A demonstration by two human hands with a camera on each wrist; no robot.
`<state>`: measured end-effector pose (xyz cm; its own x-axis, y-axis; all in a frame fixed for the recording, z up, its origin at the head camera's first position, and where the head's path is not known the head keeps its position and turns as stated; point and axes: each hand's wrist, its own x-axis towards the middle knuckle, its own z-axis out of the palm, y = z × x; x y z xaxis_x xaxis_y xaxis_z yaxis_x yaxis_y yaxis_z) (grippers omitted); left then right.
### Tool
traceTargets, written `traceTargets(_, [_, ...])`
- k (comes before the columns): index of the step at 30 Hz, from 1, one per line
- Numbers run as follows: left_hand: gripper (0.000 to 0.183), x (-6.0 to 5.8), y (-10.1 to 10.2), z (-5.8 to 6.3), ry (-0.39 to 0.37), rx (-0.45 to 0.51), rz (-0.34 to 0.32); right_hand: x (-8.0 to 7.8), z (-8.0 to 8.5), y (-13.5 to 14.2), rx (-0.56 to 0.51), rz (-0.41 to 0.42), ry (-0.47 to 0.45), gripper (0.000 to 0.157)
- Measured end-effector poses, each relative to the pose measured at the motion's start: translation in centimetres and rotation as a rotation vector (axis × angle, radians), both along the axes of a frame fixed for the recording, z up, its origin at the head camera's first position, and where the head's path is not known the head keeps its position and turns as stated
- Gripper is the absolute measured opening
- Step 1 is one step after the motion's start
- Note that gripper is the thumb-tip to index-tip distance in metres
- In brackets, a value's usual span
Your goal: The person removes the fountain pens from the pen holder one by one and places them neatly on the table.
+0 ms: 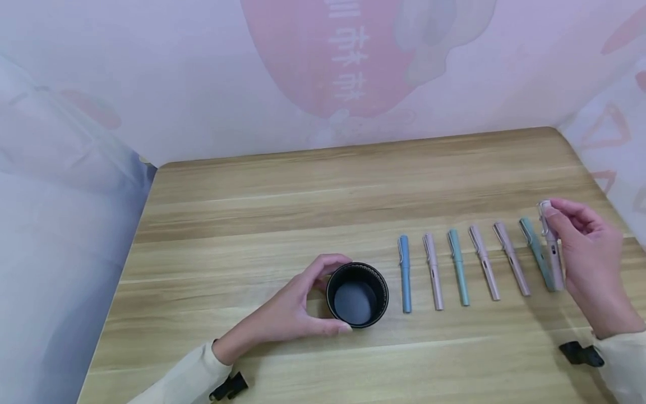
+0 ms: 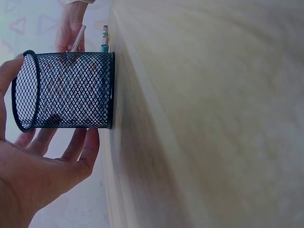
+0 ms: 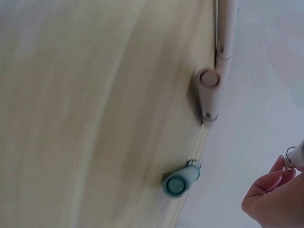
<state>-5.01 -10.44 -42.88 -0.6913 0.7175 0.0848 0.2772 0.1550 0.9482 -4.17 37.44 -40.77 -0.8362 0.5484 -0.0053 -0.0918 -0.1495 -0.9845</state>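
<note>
A black mesh pen holder (image 1: 359,274) stands upright on the wooden table, its opening up and no pens inside. My left hand (image 1: 295,315) grips its left side, thumb on the near side and fingers around the far side. At the right, my right hand (image 1: 590,247) pinches a pale pink pen (image 1: 555,261) near its clip end. That pen overlaps a teal pen (image 1: 537,255) in the head view. In the right wrist view the right hand (image 3: 278,192) shows at the lower right edge, with only the clip end of its pen (image 3: 295,157) visible.
Between the holder and my right hand, a row of pens lies roughly parallel on the table (image 1: 242,252): a blue pen (image 1: 406,275) nearest the holder, then pink and teal ones such as a teal pen (image 1: 458,268). A printed backdrop (image 1: 176,84) rises behind the table.
</note>
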Motion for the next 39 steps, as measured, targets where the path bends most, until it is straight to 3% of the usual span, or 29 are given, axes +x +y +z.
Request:
traceTargets(18, [0.093, -0.1, 0.1, 0.0, -0.008, 0.002, -0.011, 0.8, 0.2, 3.2, 0.116, -0.017, -0.147, 0.017])
traceTargets(26, [0.093, -0.1, 0.0, 0.1, -0.009, -0.002, -0.003, 0.4, 0.3, 4.2, 0.366, 0.076, -0.302, 0.025])
traceTargets(39, [0.095, -0.1, 0.0, 0.1, -0.017, -0.001, -0.001, -0.1, -0.4, 6.4, 0.500, 0.212, -0.411, 0.032])
